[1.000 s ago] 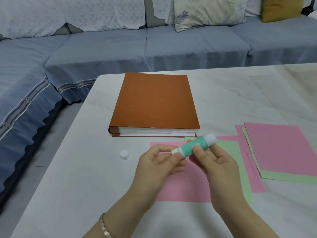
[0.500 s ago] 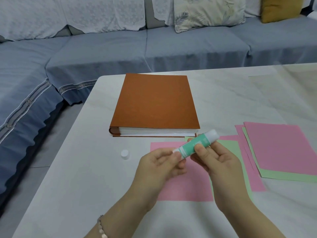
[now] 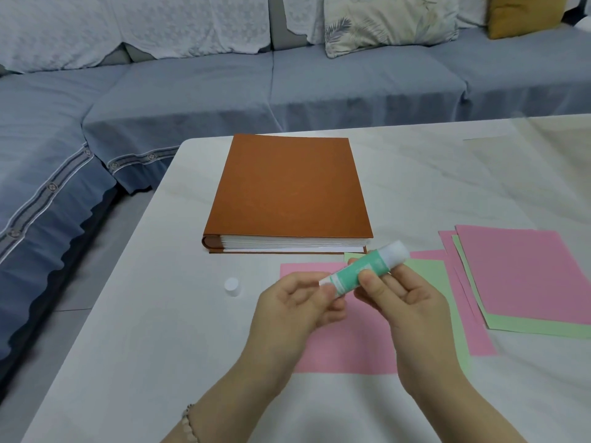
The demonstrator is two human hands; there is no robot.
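Barely anything has shifted: the right hand (image 3: 406,302) keeps its fingers clamped on the glue stick (image 3: 361,270), the left hand (image 3: 294,302) still pinches its near end, so it looks like preparation, with the pink sheet (image 3: 345,346) not yet glued.

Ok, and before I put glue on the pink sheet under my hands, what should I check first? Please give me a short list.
1. Cap off the glue stick: ok, it stands on the table, left of the hands.
2. Firm hold: ok, the right hand grips its body and the left hand pinches its lower end.
3. Glue pushed out: cannot tell, the left hand hides that end.
4. Pink sheet flat: ok, it lies flat below the hands.
5. Book out of the way: ok, it is closed and lies behind the sheet.
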